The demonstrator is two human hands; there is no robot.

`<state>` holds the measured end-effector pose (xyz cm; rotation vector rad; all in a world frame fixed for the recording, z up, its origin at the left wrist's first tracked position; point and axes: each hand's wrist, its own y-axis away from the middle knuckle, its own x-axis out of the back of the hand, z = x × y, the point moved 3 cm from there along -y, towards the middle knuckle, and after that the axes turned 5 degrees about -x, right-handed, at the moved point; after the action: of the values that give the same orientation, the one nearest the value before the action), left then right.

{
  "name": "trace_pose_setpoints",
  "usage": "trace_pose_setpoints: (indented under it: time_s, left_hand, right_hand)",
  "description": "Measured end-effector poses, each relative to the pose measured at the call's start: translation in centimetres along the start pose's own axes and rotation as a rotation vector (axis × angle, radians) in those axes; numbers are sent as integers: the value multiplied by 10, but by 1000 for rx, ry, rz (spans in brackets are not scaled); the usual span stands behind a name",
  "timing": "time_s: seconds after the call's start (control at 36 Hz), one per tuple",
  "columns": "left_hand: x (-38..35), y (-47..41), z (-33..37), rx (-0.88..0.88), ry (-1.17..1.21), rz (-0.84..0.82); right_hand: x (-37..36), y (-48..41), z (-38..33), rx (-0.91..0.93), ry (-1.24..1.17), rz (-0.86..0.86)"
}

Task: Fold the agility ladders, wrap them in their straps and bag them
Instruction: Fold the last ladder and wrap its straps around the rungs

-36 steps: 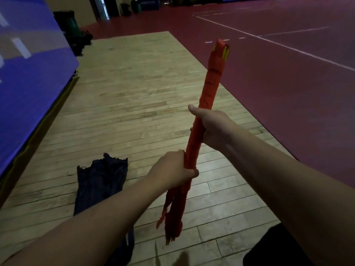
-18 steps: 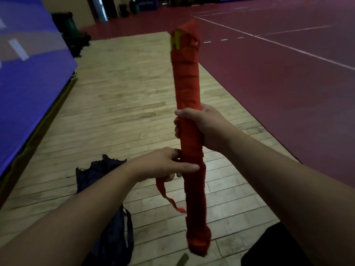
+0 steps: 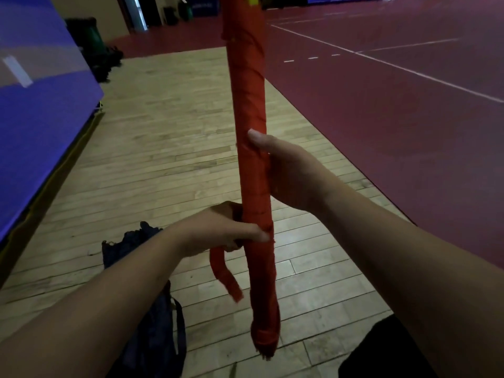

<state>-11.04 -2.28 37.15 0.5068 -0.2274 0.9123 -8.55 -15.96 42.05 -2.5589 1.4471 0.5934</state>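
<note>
Head view: a long red strap-wrapped bundle of folded agility ladder (image 3: 249, 132) is held upright above a pale wood-plank floor (image 3: 163, 132). It is clasped at mid-length by the right hand (image 3: 294, 175), thumb in front and fingers hidden behind. Just below, a loose red strap tail (image 3: 223, 274) is pinched by the left hand (image 3: 218, 230), thumb pressed to the wrap. The bundle is judged light, stiff-cored and soft-skinned, prone to unwinding, and best gripped over its wraps. A dark crumpled fabric bag (image 3: 141, 309) lies below.
</note>
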Motion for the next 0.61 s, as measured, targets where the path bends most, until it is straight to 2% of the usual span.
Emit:
trace_pose_setpoints:
  time_s: [0.08,0.25,0.36,0.44,0.5,0.53,0.61]
  left_hand:
    - [-5,3,1,17,20,-66]
    - [4,-1,-13,49,-75,-10]
    - [-5,-7,-21,73,-58,61]
    - [-17,-15,-24,100,-309,231]
    - [-19,-20,-25,107,-435,325]
    - [-18,-22,-26,105,-419,324]
    - [-9,-21,-20,48,-194,190]
  right_hand:
    - [-4,2,4,2,34,-5]
    - [10,-11,12,-15,-3,149]
    - [23,-15,20,8,17,429]
    - [27,-18,25,-12,-3,581]
    - [23,-18,26,-35,-46,577]
    - [21,-18,25,-42,-64,556]
    - [20,-14,16,-46,-88,397]
